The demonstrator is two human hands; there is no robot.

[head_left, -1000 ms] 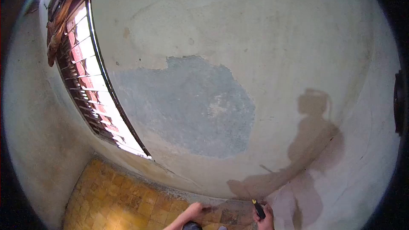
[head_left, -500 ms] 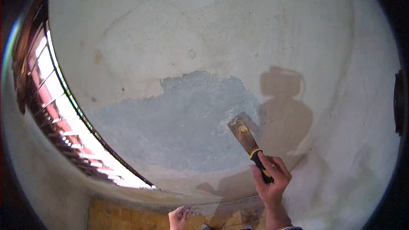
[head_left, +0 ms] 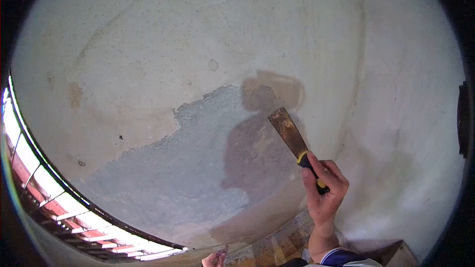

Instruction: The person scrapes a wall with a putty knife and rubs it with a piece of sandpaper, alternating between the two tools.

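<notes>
head view: right hand (head_left: 324, 193) clenched on scraper (head_left: 296, 146), blade raised at edge of bare patch (head_left: 198, 168) on wall (head_left: 148, 44). left hand (head_left: 215, 258) low, grip unclear. best worked at a shallow angle under the paint edge.

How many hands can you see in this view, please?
2. The right hand is raised at the wall, its grip shut on the scraper. The left hand is low at the bottom edge, mostly cut off.
</notes>
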